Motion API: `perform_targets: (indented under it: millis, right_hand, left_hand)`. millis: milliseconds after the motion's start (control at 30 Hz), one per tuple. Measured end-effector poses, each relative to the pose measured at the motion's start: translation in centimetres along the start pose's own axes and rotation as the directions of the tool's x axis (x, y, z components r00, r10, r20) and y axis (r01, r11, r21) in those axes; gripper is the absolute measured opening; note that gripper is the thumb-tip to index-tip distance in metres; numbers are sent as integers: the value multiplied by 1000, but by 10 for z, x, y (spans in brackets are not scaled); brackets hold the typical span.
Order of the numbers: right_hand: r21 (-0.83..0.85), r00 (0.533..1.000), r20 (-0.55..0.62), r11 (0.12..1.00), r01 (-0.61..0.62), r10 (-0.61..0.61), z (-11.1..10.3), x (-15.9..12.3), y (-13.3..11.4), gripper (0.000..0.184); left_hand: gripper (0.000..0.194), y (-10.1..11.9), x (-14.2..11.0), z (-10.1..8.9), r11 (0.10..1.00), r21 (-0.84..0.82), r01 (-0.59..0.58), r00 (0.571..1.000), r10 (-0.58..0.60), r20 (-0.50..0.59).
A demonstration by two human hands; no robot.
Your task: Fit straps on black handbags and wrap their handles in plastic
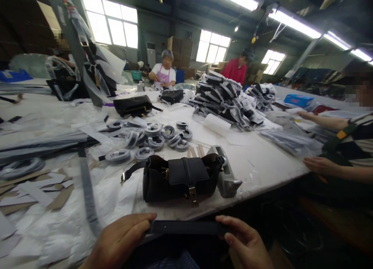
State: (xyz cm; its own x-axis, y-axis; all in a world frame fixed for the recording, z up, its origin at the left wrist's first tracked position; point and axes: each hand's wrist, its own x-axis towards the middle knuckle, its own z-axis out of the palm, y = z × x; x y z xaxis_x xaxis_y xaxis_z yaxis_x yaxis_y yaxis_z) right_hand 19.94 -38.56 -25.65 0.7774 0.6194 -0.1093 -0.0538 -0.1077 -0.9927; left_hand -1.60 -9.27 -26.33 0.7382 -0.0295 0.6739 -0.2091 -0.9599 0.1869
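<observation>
Between my two hands a flat black strap (188,227) is stretched level at the table's front edge. My left hand (122,238) pinches its left end, thumb and fingers closed on it. At the other end my right hand (244,238) grips the strap between thumb and fingers. Just beyond it a black handbag (180,179) stands on the table, its flap over the top and a gold clasp hanging in front. A short strap with a gold buckle sticks out from the bag's left side. Touching or close to the bag's right side is a grey tape dispenser (227,176).
Several coiled straps (154,137) in wrapping lie behind the bag. Card strips (37,191) and a long wrapped strap (89,191) cover the left. A black bag (132,105) and a heap of wrapped pieces (218,94) sit farther back. A co-worker's hands (320,166) are at the right edge.
</observation>
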Motion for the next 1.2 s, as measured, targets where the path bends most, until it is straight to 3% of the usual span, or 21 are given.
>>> perform_targets:
  millis: [133, 200, 267, 400, 500, 933, 1200]
  right_hand:
    - [-140, 991, -108, 988, 58, -74, 10, -7, -8, 24]
    - [-193, 977, -204, 981, 18, -59, 16, -6, -15, 29]
    - [-193, 969, -246, 981, -32, -16, 20, -3, -23, 35]
    - [-80, 989, -136, 994, -77, 66, 23, 11, -35, 42]
    - [47, 994, -37, 993, -106, 107, 22, 23, -37, 46]
    - [294, 962, 229, 932, -211, 146, 20, 50, -26, 46]
    - [424, 941, 285, 857, -295, 183, 23, 59, -20, 44]
  left_hand:
    - [20, 1, 13, -5, 999, -6, 51, 990, -50, 129]
    - [20, 3, 21, -7, 986, -70, 150, 951, -125, 282]
    - [21, 6, 28, -9, 953, -119, 279, 885, -207, 418]
    - [23, 9, 43, -9, 873, -117, 473, 759, -337, 557]
    - [26, 13, 59, -8, 831, -122, 543, 688, -356, 633]
    - [29, 61, 141, -8, 660, -90, 745, 474, -430, 769]
    - [40, 72, 159, -1, 565, -73, 822, 437, -544, 716]
